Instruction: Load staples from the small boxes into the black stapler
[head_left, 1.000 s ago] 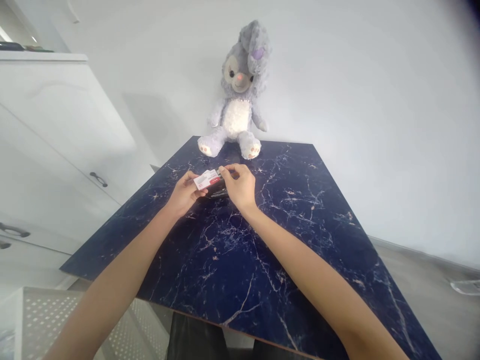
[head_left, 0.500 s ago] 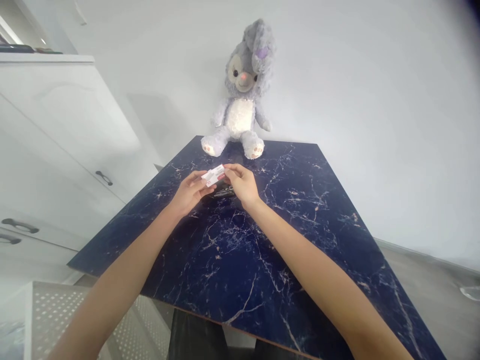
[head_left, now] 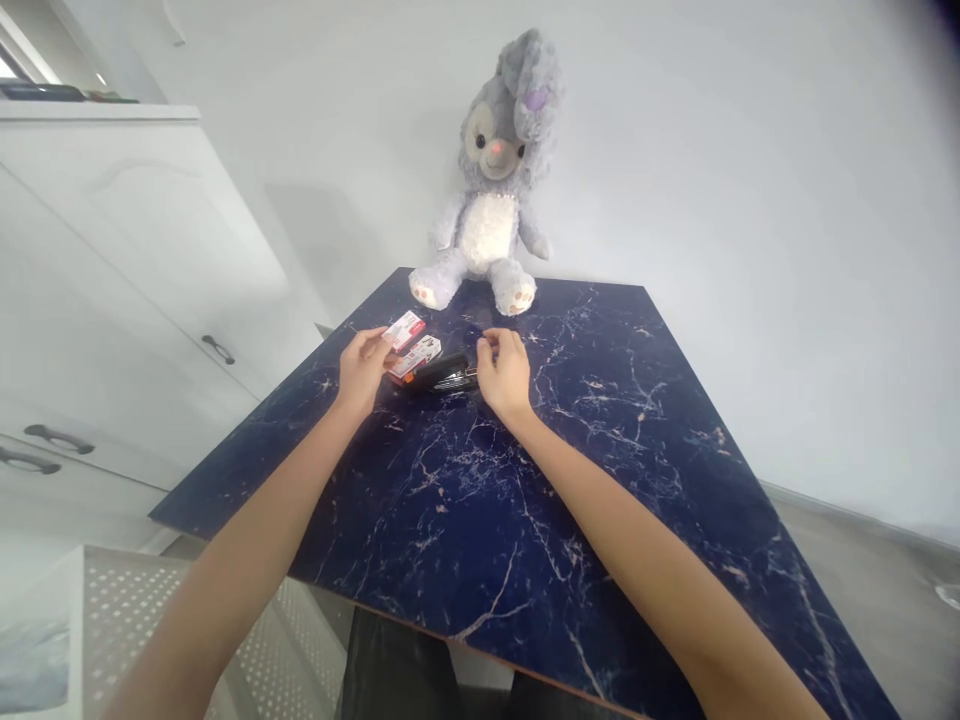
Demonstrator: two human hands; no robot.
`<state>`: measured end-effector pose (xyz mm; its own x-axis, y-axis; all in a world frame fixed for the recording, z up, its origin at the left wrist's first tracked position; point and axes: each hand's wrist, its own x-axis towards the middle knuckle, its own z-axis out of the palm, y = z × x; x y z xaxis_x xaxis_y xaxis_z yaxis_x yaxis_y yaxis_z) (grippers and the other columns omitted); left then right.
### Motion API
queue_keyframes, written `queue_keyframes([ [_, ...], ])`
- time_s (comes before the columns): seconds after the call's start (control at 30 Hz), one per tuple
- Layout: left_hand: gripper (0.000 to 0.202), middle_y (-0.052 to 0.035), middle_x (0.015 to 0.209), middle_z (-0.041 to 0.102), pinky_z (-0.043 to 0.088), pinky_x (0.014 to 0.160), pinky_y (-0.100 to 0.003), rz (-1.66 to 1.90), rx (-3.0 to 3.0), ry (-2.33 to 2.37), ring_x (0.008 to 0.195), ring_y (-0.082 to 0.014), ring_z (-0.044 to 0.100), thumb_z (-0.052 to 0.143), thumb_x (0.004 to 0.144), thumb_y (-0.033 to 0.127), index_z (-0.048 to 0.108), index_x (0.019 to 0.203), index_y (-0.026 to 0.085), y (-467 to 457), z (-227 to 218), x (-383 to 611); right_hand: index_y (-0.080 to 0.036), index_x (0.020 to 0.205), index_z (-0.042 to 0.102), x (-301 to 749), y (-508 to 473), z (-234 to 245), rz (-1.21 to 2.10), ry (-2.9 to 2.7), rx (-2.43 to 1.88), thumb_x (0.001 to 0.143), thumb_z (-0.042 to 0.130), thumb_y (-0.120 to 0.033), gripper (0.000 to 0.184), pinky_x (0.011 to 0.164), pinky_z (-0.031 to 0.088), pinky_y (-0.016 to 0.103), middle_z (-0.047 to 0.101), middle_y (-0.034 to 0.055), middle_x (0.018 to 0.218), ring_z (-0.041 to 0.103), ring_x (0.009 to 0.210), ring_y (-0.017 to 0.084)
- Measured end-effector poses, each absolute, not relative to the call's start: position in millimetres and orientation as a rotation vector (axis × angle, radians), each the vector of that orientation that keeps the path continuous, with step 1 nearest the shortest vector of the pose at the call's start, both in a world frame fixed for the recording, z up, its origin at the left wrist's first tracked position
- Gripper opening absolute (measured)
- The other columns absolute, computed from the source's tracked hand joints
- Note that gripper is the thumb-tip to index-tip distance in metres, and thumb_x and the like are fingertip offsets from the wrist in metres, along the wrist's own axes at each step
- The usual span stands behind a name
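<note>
My left hand (head_left: 361, 366) pinches a small red and white box (head_left: 404, 329) at its fingertips, just above the dark blue marble table (head_left: 480, 520). A second small red and white box (head_left: 416, 356) lies right below it, against a black stapler (head_left: 442, 373) on the table. My right hand (head_left: 506, 372) is at the stapler's right end with its fingers curled and pinched together. What they hold, if anything, is too small to make out.
A grey and white plush rabbit (head_left: 491, 200) sits at the table's far edge against the white wall. A white cabinet with dark handles (head_left: 150, 270) stands to the left. A white perforated panel (head_left: 112, 620) is at the lower left.
Both hands held one box together over the stapler. They have moved apart: the left hand went left with a box, the right hand drew back to the right, and a second box now shows.
</note>
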<state>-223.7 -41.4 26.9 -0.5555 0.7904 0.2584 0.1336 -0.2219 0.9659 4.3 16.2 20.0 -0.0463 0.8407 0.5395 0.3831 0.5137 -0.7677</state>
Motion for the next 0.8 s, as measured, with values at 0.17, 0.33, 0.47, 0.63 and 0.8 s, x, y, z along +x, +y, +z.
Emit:
queue_keyframes([
  [0.17,0.022,-0.0061,0.091,0.075,0.054,0.078,-0.036,1.275,1.553,2.169,0.08,-0.0234,0.069,0.07,0.084,0.041,0.073,0.093,0.021,-40.6,19.9,-251.1,-0.019,0.099,0.068,14.7,19.3,-3.6,0.509,-1.73,-1.363,0.102,0.039,-0.034,0.033,0.094,0.047,0.041,0.066,0.0119,0.101,0.062,0.098,0.027],
  [0.33,0.026,-0.0098,0.11,0.072,0.047,0.1,-0.044,1.126,2.034,2.249,0.107,-0.029,0.064,0.063,0.089,0.041,0.073,0.104,0.021,-47.7,27.6,-250.4,-0.018,0.105,0.066,8.0,1.1,-1.2,0.34,-1.834,-1.405,0.099,0.046,-0.036,0.027,0.09,0.049,0.041,0.064,0.014,0.108,0.063,0.098,0.029],
  [0.47,0.051,-0.0092,0.126,0.069,0.036,0.112,-0.051,0.907,2.358,1.952,0.129,-0.0342,0.05,0.068,0.086,0.052,0.066,0.13,0.025,-53.6,33.1,-237.4,-0.013,0.123,0.059,3.5,-8.0,-4.8,0.312,-1.855,-1.435,0.09,0.054,-0.025,0.036,0.096,0.048,0.046,0.066,0.0182,0.115,0.061,0.109,0.034],
  [0.63,0.061,-0.0089,0.128,0.069,0.031,0.115,-0.055,0.686,2.436,1.952,0.135,-0.0381,0.046,0.078,0.077,0.047,0.067,0.134,0.03,-49.9,26.6,-224.3,-0.009,0.144,0.045,-1.3,-10.6,-6.0,0.406,-1.954,-1.245,0.086,0.057,-0.025,0.061,0.104,0.047,0.05,0.064,0.0217,0.131,0.061,0.12,0.036],
  [0.8,0.062,-0.01,0.128,0.069,0.034,0.112,-0.055,0.748,2.405,1.895,0.134,-0.039,0.046,0.082,0.076,0.045,0.066,0.134,0.03,-45.6,22.5,-223.1,-0.014,0.142,0.047,1.5,-5.5,-0.4,0.76,-1.769,-1.263,0.082,0.061,-0.028,0.063,0.107,0.048,0.053,0.066,0.02,0.132,0.063,0.122,0.036],
])
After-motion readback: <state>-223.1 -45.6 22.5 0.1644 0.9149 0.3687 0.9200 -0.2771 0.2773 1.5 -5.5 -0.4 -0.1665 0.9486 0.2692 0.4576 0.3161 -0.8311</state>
